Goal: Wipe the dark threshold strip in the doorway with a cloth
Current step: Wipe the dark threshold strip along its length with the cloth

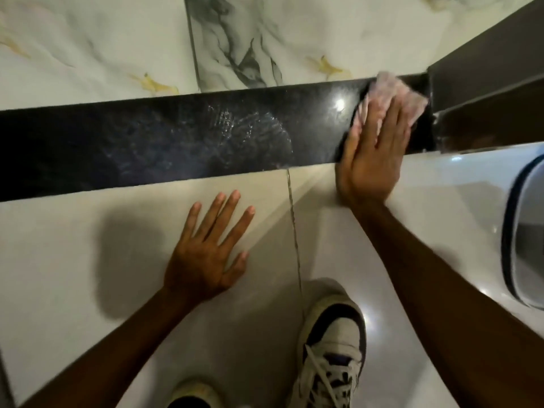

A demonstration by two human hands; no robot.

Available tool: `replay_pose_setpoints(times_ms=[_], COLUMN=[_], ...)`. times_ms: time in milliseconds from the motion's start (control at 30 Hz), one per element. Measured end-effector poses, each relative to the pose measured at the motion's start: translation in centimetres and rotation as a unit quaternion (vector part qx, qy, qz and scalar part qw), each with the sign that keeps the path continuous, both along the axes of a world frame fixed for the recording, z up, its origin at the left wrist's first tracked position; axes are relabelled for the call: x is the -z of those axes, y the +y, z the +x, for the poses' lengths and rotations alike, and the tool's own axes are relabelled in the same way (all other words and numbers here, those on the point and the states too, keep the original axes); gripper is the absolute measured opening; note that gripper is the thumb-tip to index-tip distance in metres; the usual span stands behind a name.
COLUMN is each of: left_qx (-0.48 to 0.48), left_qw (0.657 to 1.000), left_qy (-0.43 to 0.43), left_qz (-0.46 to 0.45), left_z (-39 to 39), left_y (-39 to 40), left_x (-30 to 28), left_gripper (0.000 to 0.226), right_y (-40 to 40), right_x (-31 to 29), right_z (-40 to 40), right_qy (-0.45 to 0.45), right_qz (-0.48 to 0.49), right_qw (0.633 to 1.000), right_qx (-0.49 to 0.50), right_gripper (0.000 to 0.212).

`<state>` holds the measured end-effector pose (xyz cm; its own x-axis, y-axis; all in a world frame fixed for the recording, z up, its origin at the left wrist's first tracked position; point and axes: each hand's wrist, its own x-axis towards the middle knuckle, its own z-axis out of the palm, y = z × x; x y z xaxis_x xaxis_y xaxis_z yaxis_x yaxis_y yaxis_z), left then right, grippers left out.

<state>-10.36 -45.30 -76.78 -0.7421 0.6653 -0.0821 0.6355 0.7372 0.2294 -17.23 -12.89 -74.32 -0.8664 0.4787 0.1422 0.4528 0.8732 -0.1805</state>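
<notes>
The dark threshold strip (176, 139) runs across the floor from left to right, glossy, with wet smear marks near its middle. A pinkish cloth (397, 92) lies on the strip's right end, close to the brown door frame. My right hand (374, 160) presses flat on the cloth, fingers extended over it, palm at the strip's near edge. My left hand (209, 248) rests flat on the pale floor tile below the strip, fingers spread, holding nothing.
White marble-patterned tiles (103, 48) lie beyond the strip. A brown door frame (485, 75) stands at the right end. A white round container with a dark rim (527, 231) sits at the right edge. My white and dark sneaker (332, 343) is planted below.
</notes>
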Motion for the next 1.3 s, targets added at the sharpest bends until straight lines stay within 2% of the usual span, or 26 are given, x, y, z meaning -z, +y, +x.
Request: replay_pose_setpoints(times_ms=[67,100,200,233,333,400,500,567,600,667,733,767,833,900,1000,1067,1133,1167,1233,1300], left_qx=[-0.009,-0.009,-0.004,-0.003,-0.027,-0.062,-0.090,-0.085,-0.085,-0.089,-0.088,-0.087,-0.088,-0.091,-0.087,-0.087,-0.105,-0.119,-0.137,-0.144], left_qw=[1.000,1.000,1.000,0.999,0.998,0.997,0.996,0.996,0.996,0.996,0.996,0.996,0.996,0.995,0.996,0.996,0.994,0.993,0.991,0.990], left_qy=[0.000,-0.002,-0.019,-0.026,-0.038,-0.037,-0.024,-0.016,-0.013,-0.016,-0.019,-0.019,-0.021,-0.021,-0.009,-0.001,-0.004,-0.002,0.010,0.015], left_qz=[0.006,0.004,-0.012,-0.020,-0.037,-0.032,-0.012,-0.005,-0.006,-0.013,-0.020,-0.023,-0.022,-0.022,-0.020,-0.011,-0.001,0.001,-0.002,0.003], left_z=[0.1,0.0,-0.3,-0.4,-0.7,-1.2,-1.2,-1.1,-1.1,-1.2,-1.3,-1.4,-1.4,-1.4,-1.3,-1.2,-1.2,-1.2,-1.1,-1.2], left_y=[0.0,0.2,0.2,0.3,1.0,1.5,1.6,1.4,1.4,1.5,1.6,1.7,1.8,1.8,1.7,1.6,1.5,1.5,1.6,1.7], left_x=[-0.4,-0.6,-1.5,-1.8,-2.4,-2.2,-1.3,-0.8,-0.7,-0.8,-1.3,-1.6,-1.9,-1.8,-1.2,-0.8,-0.8,-1.0,-1.6,-2.0], left_gripper=[0.076,0.075,0.074,0.074,0.077,0.079,0.081,0.080,0.080,0.080,0.080,0.080,0.079,0.078,0.080,0.079,0.077,0.076,0.073,0.072], right_y=[-2.5,-4.1,-7.9,-8.1,-5.7,-3.1,-0.9,-1.6,-2.7,-4.9,-6.2,-6.2,-5.0,-2.7,-0.9,-2.2,-6.2,-8.5,-11.5,-10.0], right_x=[0.3,0.1,-1.0,-1.3,-1.8,-1.9,-1.0,-0.3,-0.1,0.0,-0.5,-0.9,-2.1,-2.5,-1.9,-1.2,-1.1,-1.3,-1.6,-1.7], right_z=[-4.5,-5.9,-4.1,-1.6,5.6,6.5,1.3,-3.9,-5.6,-5.7,-1.3,2.0,7.9,9.7,4.2,-0.6,-2.3,-1.4,3.4,8.7], right_qy=[0.010,0.013,-0.020,-0.029,-0.061,-0.055,0.022,0.023,0.010,-0.013,-0.038,-0.057,-0.090,-0.101,-0.059,-0.006,0.049,0.046,-0.026,-0.073], right_qz=[-0.026,-0.040,-0.068,-0.082,-0.095,-0.088,-0.067,-0.048,-0.030,-0.023,-0.048,-0.060,-0.062,-0.056,-0.027,-0.086,-0.177,-0.186,-0.131,-0.083], right_qw=[0.999,0.999,0.975,0.967,0.978,0.989,0.997,0.998,1.000,0.991,0.972,0.968,0.976,0.988,0.997,0.995,0.983,0.979,0.965,0.954], right_qx=[0.020,-0.006,-0.210,-0.240,-0.178,-0.105,0.010,0.026,-0.001,-0.128,-0.229,-0.237,-0.188,-0.097,0.031,0.059,0.009,-0.069,-0.227,-0.279], right_gripper=[0.063,0.064,0.061,0.059,0.053,0.052,0.058,0.062,0.063,0.060,0.058,0.057,0.056,0.056,0.057,0.061,0.064,0.065,0.061,0.059])
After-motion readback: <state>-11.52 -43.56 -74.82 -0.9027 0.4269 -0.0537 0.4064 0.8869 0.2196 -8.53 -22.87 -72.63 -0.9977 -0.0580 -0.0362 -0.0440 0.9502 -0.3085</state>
